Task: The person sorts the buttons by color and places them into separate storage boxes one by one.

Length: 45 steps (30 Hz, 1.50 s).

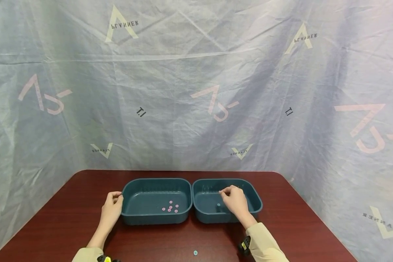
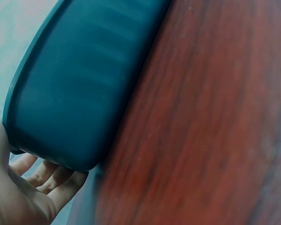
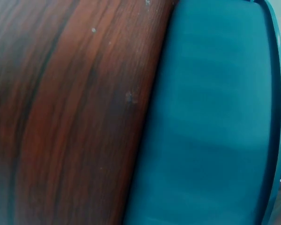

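My left hand (image 1: 112, 207) holds the left end of a dark teal bin (image 1: 154, 219), fingers bent at its rim. In the left wrist view, fingers (image 2: 61, 187) lie against the bin's outer end wall. Several small pink button-like discs (image 1: 170, 207) lie on that bin's floor. Over the right teal bin (image 1: 213, 218), my right hand (image 1: 235, 200) has its fingertips drawn together; I cannot tell whether a small piece is between them. A green button-like disc (image 1: 218, 205) shows just below those fingertips. The right wrist view catches only a sliver of that hand.
The bins stand side by side on a dark red wooden table (image 1: 157, 240). Another green disc (image 1: 195, 253) lies on the tabletop near the front, between my forearms. A pale printed sheet (image 1: 170, 131) hangs behind the table and along its sides.
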Tool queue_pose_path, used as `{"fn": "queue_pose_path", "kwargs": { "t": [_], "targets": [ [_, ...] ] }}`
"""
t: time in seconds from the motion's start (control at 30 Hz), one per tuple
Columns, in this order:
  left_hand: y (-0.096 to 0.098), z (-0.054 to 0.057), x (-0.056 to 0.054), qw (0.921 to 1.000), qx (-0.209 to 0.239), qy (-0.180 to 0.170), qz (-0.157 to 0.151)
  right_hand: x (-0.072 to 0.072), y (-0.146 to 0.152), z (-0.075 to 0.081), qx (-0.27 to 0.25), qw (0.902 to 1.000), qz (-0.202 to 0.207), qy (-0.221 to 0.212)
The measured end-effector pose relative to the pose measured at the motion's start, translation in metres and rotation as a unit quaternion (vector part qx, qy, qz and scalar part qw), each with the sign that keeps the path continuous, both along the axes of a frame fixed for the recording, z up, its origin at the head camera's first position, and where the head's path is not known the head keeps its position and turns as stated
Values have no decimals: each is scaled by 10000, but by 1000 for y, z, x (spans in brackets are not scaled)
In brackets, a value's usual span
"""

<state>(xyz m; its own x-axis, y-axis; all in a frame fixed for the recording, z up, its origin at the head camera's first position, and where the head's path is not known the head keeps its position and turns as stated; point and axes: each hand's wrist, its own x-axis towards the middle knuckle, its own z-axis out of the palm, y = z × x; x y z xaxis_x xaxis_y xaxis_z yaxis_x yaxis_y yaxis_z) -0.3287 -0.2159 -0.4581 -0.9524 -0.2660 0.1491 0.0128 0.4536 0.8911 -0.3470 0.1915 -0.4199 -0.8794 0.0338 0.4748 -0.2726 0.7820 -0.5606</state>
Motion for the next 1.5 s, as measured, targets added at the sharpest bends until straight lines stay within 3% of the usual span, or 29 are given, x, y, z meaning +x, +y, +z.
{"fn": "queue_pose_path", "kwargs": {
  "t": [0.17, 0.5, 1.0, 1.5],
  "targets": [
    [0, 1, 1, 10000, 47, -21, -50, 4, 1, 2, -35, 9999, 99, 78],
    [0, 2, 0, 9999, 97, -23, -45, 17, -3, 10, -319, 9961, 748, 343],
    [2, 3, 1, 9999, 114, 10, 64, 37, -16, 8, -127, 9916, 1236, 360],
    [2, 3, 1, 9999, 98, 8, 47, 55, -31, 12, -3, 9816, 1908, -53]
  ]
}}
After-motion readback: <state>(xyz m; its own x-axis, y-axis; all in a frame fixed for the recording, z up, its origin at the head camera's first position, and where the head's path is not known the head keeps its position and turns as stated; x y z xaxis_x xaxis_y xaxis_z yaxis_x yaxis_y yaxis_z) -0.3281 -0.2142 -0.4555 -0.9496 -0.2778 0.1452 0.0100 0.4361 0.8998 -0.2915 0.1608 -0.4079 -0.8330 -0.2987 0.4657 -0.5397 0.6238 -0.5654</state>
